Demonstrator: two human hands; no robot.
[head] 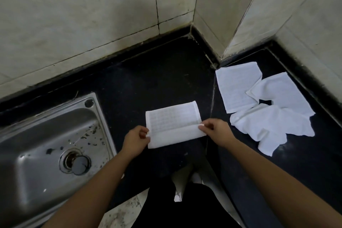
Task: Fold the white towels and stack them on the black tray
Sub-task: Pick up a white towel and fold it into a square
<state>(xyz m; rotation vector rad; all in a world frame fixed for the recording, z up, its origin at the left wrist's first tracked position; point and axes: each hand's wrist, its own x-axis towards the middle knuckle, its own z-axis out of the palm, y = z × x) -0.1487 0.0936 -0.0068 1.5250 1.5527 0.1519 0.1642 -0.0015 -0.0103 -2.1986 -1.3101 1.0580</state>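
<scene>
Pinching the towel (174, 124) at each end of its near fold, left grip (136, 139) and right grip (215, 131) alike; lying lengthwise left to right, far edge just beyond both

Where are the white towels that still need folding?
In the head view, the loose white cloth towels lie on the black stone counter, right of the right hand, near the tiled wall corner.
</scene>
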